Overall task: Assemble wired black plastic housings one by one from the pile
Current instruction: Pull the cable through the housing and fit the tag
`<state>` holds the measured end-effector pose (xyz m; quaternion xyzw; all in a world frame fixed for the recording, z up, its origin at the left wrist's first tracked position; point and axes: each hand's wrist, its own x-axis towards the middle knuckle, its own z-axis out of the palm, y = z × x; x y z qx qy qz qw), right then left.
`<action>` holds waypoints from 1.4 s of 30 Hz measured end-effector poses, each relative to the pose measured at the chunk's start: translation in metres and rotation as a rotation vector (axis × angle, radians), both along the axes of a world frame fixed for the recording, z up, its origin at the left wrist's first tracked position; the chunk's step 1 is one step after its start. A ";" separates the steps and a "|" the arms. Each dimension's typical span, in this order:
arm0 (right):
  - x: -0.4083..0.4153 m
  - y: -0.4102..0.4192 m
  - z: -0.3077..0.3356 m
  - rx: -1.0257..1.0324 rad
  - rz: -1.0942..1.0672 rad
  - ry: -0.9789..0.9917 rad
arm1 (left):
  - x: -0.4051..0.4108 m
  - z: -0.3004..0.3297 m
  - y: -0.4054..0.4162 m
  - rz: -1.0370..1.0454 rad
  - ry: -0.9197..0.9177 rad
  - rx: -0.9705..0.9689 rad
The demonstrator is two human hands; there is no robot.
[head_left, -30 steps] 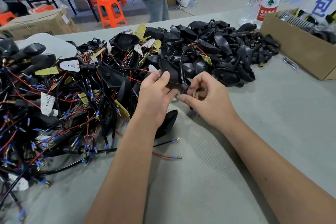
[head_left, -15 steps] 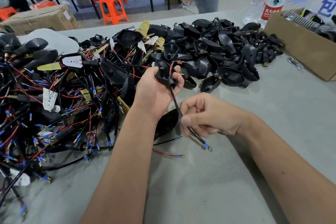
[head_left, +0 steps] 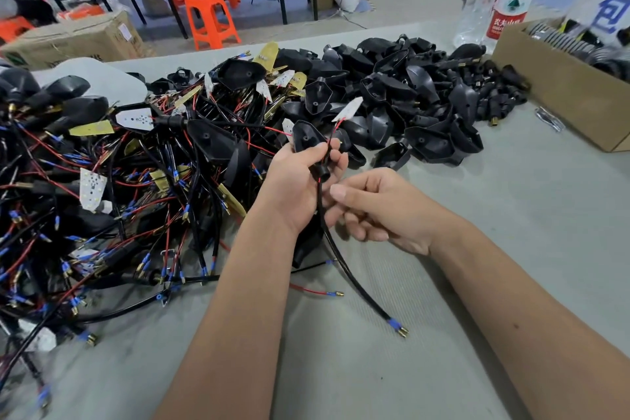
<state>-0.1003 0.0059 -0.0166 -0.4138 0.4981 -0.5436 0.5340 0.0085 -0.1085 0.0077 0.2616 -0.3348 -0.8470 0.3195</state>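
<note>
Table [head_left: 511, 215]: grey mat surface, carrying all we list below.

Wired pile [head_left: 102, 181]: at nine o'clock, a tangle of black housings, red and black leads, blue-sleeved terminals and small white boards.

Shell pile [head_left: 409, 106]: at twelve to one o'clock, bare black housings heaped together, touching the wired pile.

Box [head_left: 562, 92]: cardboard, open-topped, at two o'clock; we see dark ribbed parts inside, too blurred to identify.

Carton [head_left: 75, 41]: closed, at ten o'clock beyond the table.

Bottles [head_left: 491, 0]: two clear ones, upright, at one o'clock just beside the box.

Stool [head_left: 211, 20]: orange, at eleven o'clock on the floor.

Left hand [head_left: 300, 181]: centre; fingers curled and clamped on the housing [head_left: 305, 138], held above the table's middle.

Right hand [head_left: 381, 211]: just right of the left; thumb and fingers pinched on the cable [head_left: 344, 259], which runs from the housing toward five o'clock and ends in a blue terminal.

Board [head_left: 349, 108]: white, on red leads rising from the housing toward one o'clock.
</note>
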 end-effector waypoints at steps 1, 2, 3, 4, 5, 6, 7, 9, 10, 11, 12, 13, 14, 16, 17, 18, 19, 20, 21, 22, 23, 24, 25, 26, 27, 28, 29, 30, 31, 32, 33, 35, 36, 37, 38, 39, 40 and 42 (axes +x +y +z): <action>0.000 0.000 0.000 -0.001 -0.006 -0.008 | 0.000 0.000 0.001 -0.001 -0.005 -0.014; 0.001 0.000 0.000 -0.002 -0.002 -0.007 | 0.000 -0.001 0.001 0.000 -0.006 -0.026; 0.001 0.000 0.000 -0.003 -0.004 0.000 | 0.000 -0.001 0.001 0.000 -0.006 -0.034; 0.002 0.000 0.000 0.003 -0.014 0.008 | 0.000 -0.001 0.001 0.001 -0.007 -0.039; 0.005 -0.001 0.000 0.010 -0.037 0.021 | 0.001 -0.001 0.001 0.001 -0.010 -0.041; 0.008 -0.002 0.000 0.015 -0.065 0.036 | 0.001 -0.001 0.001 0.000 -0.017 -0.046; 0.011 -0.004 -0.001 0.014 -0.093 0.059 | 0.001 -0.001 0.001 -0.005 -0.027 -0.057; 0.017 -0.006 -0.001 0.018 -0.144 0.127 | 0.001 0.000 0.003 -0.016 -0.052 -0.090; 0.018 -0.006 -0.001 0.022 -0.154 0.161 | 0.002 0.001 0.003 -0.021 -0.060 -0.102; 0.018 -0.006 0.000 0.027 -0.147 0.183 | 0.002 0.002 0.004 -0.027 -0.061 -0.104; 0.017 -0.004 0.001 0.037 -0.119 0.198 | 0.002 0.002 0.004 -0.033 -0.056 -0.098; 0.016 -0.003 0.003 0.047 -0.068 0.213 | 0.002 0.004 0.004 -0.039 -0.048 -0.088; 0.013 -0.001 0.005 0.054 -0.002 0.235 | 0.003 0.004 0.004 -0.043 -0.040 -0.079; 0.009 0.003 0.009 0.051 0.136 0.291 | 0.002 0.006 0.005 -0.045 -0.029 -0.068; 0.008 0.005 0.010 0.047 0.188 0.311 | 0.001 0.006 0.005 -0.044 -0.025 -0.061; 0.006 0.005 0.010 0.044 0.224 0.319 | 0.001 0.006 0.006 -0.046 -0.024 -0.055; 0.005 0.006 0.011 0.044 0.246 0.312 | 0.000 0.007 0.006 -0.052 -0.024 -0.047; 0.004 0.006 0.011 0.047 0.260 0.301 | 0.000 0.007 0.007 -0.059 -0.023 -0.038; 0.004 0.006 0.011 0.045 0.269 0.290 | 0.000 0.007 0.007 -0.066 -0.021 -0.031; 0.003 0.006 0.011 0.039 0.276 0.279 | 0.001 0.007 0.006 -0.066 -0.021 -0.033; 0.003 0.006 0.010 0.030 0.279 0.264 | 0.000 0.006 0.006 -0.055 -0.023 -0.045; 0.003 0.005 0.009 0.021 0.271 0.248 | 0.000 0.006 0.005 -0.032 -0.029 -0.065; 0.003 0.005 0.008 0.009 0.244 0.232 | 0.000 0.005 0.004 -0.004 -0.034 -0.083; 0.004 0.003 0.006 0.005 0.194 0.215 | 0.000 0.005 0.004 0.023 -0.037 -0.094; 0.004 0.002 0.004 0.008 0.135 0.196 | 0.000 0.005 0.004 0.048 -0.043 -0.096; 0.005 0.000 0.002 0.009 0.079 0.181 | 0.000 0.004 0.003 0.070 -0.057 -0.098; 0.007 -0.001 0.001 0.007 0.039 0.179 | 0.000 0.003 0.003 0.088 -0.078 -0.104; 0.008 -0.002 0.000 0.002 0.021 0.186 | -0.001 0.002 0.003 0.099 -0.099 -0.107; 0.009 -0.002 -0.001 -0.004 0.017 0.201 | -0.001 0.002 0.003 0.103 -0.112 -0.104; 0.011 -0.002 -0.002 -0.005 0.023 0.214 | -0.001 0.002 0.002 0.103 -0.113 -0.087; 0.011 -0.002 -0.002 0.003 0.031 0.223 | -0.001 0.002 0.002 0.100 -0.105 -0.061; 0.010 -0.001 -0.001 0.031 0.041 0.228 | 0.000 0.003 0.000 0.082 -0.081 0.002; 0.009 -0.001 0.000 0.045 0.045 0.231 | 0.001 0.004 0.000 0.071 -0.072 0.035; 0.009 -0.001 0.000 0.053 0.047 0.235 | 0.001 0.004 -0.001 0.062 -0.069 0.065; 0.010 -0.001 0.000 0.053 0.041 0.233 | 0.002 0.004 -0.002 0.063 -0.074 0.079; 0.012 -0.002 0.000 0.041 0.019 0.217 | 0.002 0.004 -0.003 0.071 -0.086 0.073; 0.013 -0.003 -0.001 0.020 -0.036 0.187 | 0.003 0.005 -0.004 0.081 -0.118 0.038; 0.015 -0.007 -0.003 -0.033 -0.245 0.131 | 0.003 0.003 -0.004 0.078 -0.220 -0.094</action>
